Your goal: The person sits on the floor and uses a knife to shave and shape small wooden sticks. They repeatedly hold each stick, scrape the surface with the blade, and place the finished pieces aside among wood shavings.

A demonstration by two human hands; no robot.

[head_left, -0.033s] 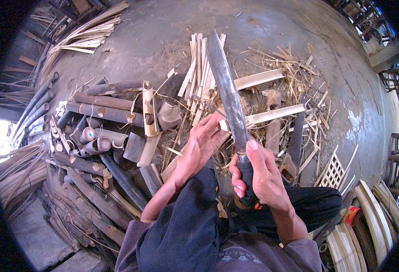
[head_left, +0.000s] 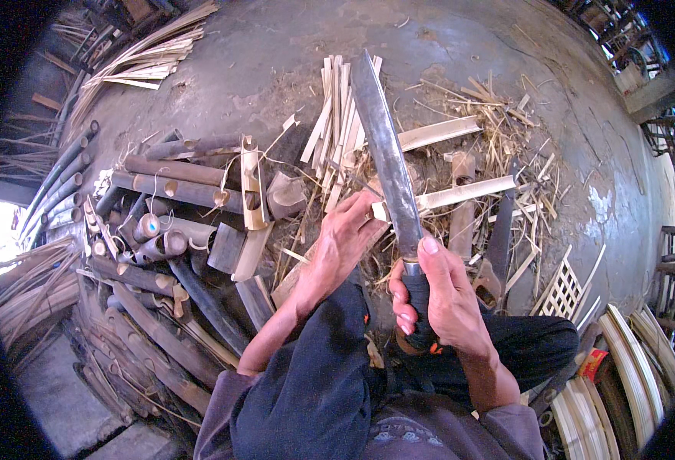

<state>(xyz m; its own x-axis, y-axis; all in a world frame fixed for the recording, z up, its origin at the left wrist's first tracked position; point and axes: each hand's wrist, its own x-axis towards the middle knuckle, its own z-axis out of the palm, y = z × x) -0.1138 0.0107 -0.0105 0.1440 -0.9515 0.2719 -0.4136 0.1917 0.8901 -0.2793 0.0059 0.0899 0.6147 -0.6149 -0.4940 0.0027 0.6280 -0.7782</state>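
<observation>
My right hand (head_left: 446, 291) is wrapped around the black handle of a machete (head_left: 387, 142). Its long, worn steel blade points away from me, leaning slightly left. Beyond my knees, my left hand (head_left: 345, 234) is closed at the near-left end of a pale split bamboo strip (head_left: 468, 193). The blade passes over that strip close to its left end, hiding part of it. My left fingertips are partly hidden too. Under the left hand lies a light wooden piece (head_left: 288, 282). A bundle of thin pale bamboo slats (head_left: 337, 115) lies just ahead of my hands.
Dark bamboo poles (head_left: 180, 188) are heaped to my left. A handsaw (head_left: 498, 238) lies right of my hands, with shavings (head_left: 498, 126) beyond it. A woven bamboo lattice (head_left: 564, 287) and curved bundles of strips (head_left: 633, 372) are at the right. More strips (head_left: 149, 57) lie far left.
</observation>
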